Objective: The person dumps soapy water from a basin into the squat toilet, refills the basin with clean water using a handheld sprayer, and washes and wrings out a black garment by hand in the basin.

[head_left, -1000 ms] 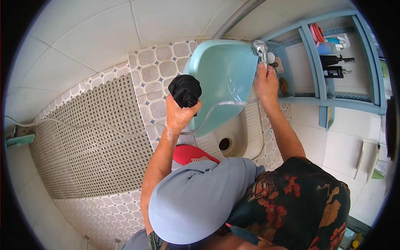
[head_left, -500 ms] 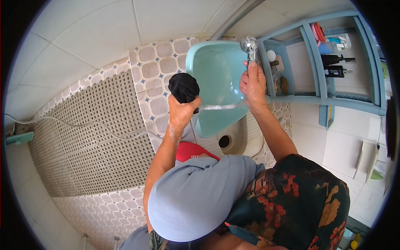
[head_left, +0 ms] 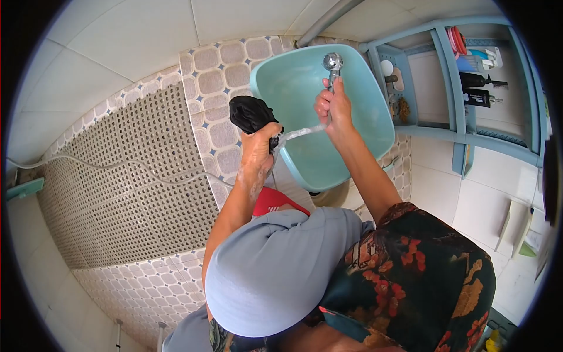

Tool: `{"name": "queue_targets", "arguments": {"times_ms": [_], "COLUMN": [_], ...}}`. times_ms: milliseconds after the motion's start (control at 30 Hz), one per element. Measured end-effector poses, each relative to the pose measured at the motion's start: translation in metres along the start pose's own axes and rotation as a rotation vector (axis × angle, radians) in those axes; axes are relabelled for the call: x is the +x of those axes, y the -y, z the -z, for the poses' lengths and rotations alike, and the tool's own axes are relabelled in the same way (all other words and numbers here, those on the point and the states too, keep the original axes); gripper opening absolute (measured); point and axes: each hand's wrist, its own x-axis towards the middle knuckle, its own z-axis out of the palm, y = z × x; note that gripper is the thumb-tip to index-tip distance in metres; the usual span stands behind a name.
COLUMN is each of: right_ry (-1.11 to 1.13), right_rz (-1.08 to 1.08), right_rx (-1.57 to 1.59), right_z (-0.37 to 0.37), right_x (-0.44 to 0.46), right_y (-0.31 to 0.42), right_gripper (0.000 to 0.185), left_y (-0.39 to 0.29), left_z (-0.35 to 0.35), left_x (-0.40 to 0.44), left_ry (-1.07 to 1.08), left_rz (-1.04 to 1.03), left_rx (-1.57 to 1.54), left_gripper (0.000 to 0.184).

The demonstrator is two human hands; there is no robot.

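Observation:
My left hand point(head_left: 256, 148) is closed around a bunched black cloth point(head_left: 252, 115), at the left rim of a pale turquoise basin point(head_left: 305, 67). The cloth bulges out above my fingers. My right hand point(head_left: 336, 109) grips the handle of a chrome shower head point(head_left: 332, 61), held over the basin. A clear, shiny hose point(head_left: 305, 132) runs from below my right hand toward my left wrist. Whether water is flowing from the head cannot be made out. Soapy-looking wet patches show on my left wrist.
A blue shelf unit point(head_left: 457, 132) with bottles and a brush stands at the right. A grey perforated mat point(head_left: 129, 182) covers the floor at left, with a pale hose point(head_left: 141, 169) across it. A grey pipe point(head_left: 328, 23) runs along the wall. A grey cap point(head_left: 264, 276) fills the lower middle.
The shower head and my right hand have moved left, over the basin. The basin has shifted and now covers most of the drain hole. The black cloth has moved slightly up and left.

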Motion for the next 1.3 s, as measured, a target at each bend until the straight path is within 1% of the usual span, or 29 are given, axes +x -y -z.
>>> {"name": "queue_targets", "arguments": {"times_ms": [67,133,167,233,267,333,467,533,600,667,733,867,933,967,1033,1067,1133,1167,1200,1233,1267,1300], "right_ry": [0.002,0.037,0.035,0.079,0.079,0.105,0.072,0.008,0.014,0.02,0.074,0.091,-0.016,-0.015,0.098,0.097,0.199,0.199,0.155,0.112,0.113,0.131], "right_rz": [-0.003,-0.081,-0.084,-0.256,-0.26,-0.362,-0.332,-0.247,-0.266,-0.285,-0.36,-0.361,-0.305,-0.308,-0.302,-0.3,-0.359,-0.36,-0.303,-0.244,-0.245,-0.242], "right_rx": [0.01,-0.072,-0.076,-0.201,-0.203,-0.19,-0.149,-0.177,-0.212,-0.248,-0.296,-0.423,-0.471,-0.472,-0.54,-0.54,-0.611,-0.611,-0.608,-0.604,-0.603,-0.668], "right_z": [-0.001,0.002,0.003,0.004,0.004,0.004,0.002,0.003,0.006,0.009,0.009,0.005,0.001,0.002,0.005,0.003,-0.005,-0.006,-0.007,-0.007,-0.006,-0.003], "right_x": [0.001,0.004,0.003,0.001,0.0,-0.003,-0.009,-0.008,-0.006,-0.004,-0.003,-0.008,-0.009,-0.009,-0.007,-0.011,-0.021,-0.021,-0.02,-0.019,-0.017,-0.015], "right_y": [0.002,0.002,0.001,-0.001,-0.002,-0.005,-0.003,-0.002,-0.004,-0.006,-0.01,-0.012,-0.01,-0.011,-0.013,-0.011,-0.01,-0.012,-0.014,-0.016,-0.018,-0.019], "right_gripper": [0.036,0.037,0.037,0.039,0.039,0.039,0.036,0.035,0.035,0.035,0.035,0.036,0.036,0.036,0.038,0.038,0.04,0.04,0.04,0.041,0.041,0.042], "left_y": [0.004,0.009,0.008,0.007,0.006,0.011,0.015,0.019,0.023,0.024,0.022,0.015,0.016,0.016,0.015,0.015,0.021,0.02,0.02,0.02,0.019,0.019], "left_z": [0.004,0.008,0.007,0.003,0.0,0.003,0.007,0.009,0.011,0.012,0.009,0.006,0.008,0.009,0.008,0.008,0.012,0.013,0.013,0.012,0.012,0.013], "left_x": [0.001,0.005,0.005,0.003,0.002,0.005,0.005,0.007,0.01,0.011,0.008,0.004,0.004,0.004,0.003,0.003,0.009,0.01,0.01,0.01,0.01,0.012], "left_ry": [0.02,0.036,0.055,0.035,0.02,0.022,0.05,0.034,0.022,0.057,0.053,0.048,0.051,0.055,0.047,0.042,0.062,0.08,0.078,0.096,0.114,0.112], "left_rz": [0.032,0.056,0.076,0.083,0.089,0.095,0.108,0.12,0.132,0.154,0.16,0.158,0.154,0.153,0.168,0.182,0.21,0.238,0.239,0.208,0.175,0.174], "left_rx": [-0.03,-0.043,-0.052,-0.084,-0.112,-0.118,-0.14,-0.142,-0.145,-0.158,-0.141,-0.07,-0.065,-0.057,-0.046,-0.035,-0.033,-0.03,-0.028,-0.06,-0.092,-0.092], "left_gripper": [0.032,0.031,0.031,0.029,0.028,0.028,0.03,0.029,0.028,0.026,0.025,0.022,0.021,0.021,0.02,0.02,0.02,0.019,0.019,0.019,0.019,0.019]}}
